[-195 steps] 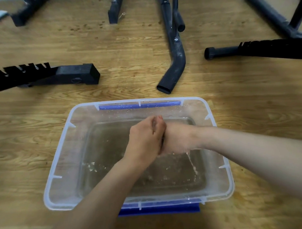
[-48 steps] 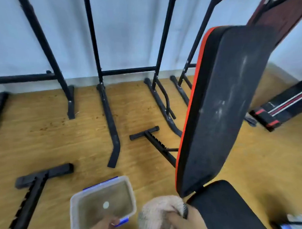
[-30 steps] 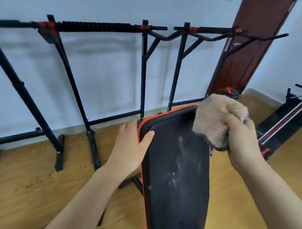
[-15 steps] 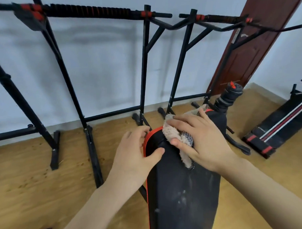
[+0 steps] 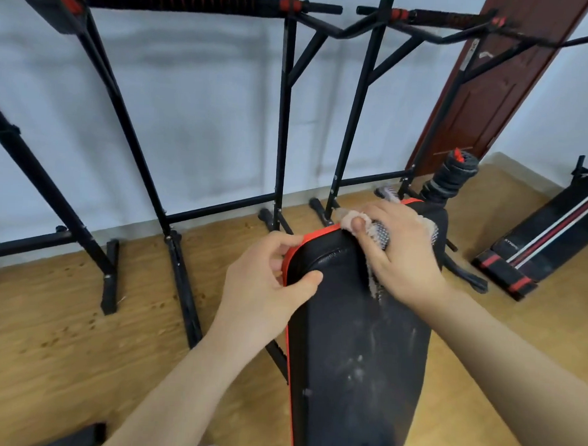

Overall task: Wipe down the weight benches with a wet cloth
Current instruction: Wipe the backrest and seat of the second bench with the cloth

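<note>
- Wooden floor (image 5: pixel 66 315) and white wall, with black frames (image 5: pixel 283 122) from 9 to 1 o'clock.
- Bench pad (image 5: pixel 358 358) stands tilted at 6 o'clock. The left hand (image 5: pixel 270 282) pinches its red-edged top corner.
- Right hand (image 5: pixel 404 256) grips the cloth (image 5: pixel 348 217) and presses it on the pad's top edge.
- Wiping seems just begun: white smears cover the face below, and another bench (image 5: pixel 545 238) at 3 o'clock waits.
- Downward strokes have free room; the frames stand near behind the top.

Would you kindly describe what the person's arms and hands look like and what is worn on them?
The left forearm and right forearm are bare to the frame's edge; no sleeves show. The left hand and right hand are ungloved, with no watch, ring or bracelet visible.
</note>
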